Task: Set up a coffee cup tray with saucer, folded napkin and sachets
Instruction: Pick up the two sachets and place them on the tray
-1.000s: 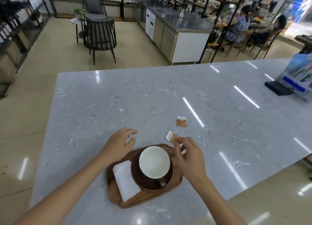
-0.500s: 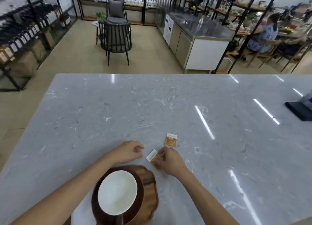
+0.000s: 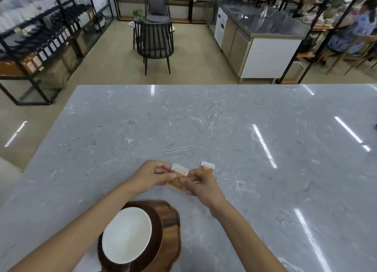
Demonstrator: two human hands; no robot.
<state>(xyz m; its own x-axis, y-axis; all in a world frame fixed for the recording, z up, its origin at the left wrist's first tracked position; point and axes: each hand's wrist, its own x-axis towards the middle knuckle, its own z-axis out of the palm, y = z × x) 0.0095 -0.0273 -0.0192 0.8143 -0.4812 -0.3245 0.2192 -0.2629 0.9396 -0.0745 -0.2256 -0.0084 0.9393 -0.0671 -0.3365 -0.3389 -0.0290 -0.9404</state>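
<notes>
Wooden tray (image 3: 170, 226) carries saucer (image 3: 157, 234) and cup (image 3: 126, 235) | left hand (image 3: 152, 175) and right hand (image 3: 201, 185) both pinch one sachet (image 3: 178, 175) above counter | second sachet (image 3: 206, 167) lies just beside | napkin hidden | sachets not yet on tray

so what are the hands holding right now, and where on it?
One orange sachet, pinched by both hands: left hand at its left edge, right hand at its lower right corner. The second sachet lies unheld on the table behind the right hand.
</notes>
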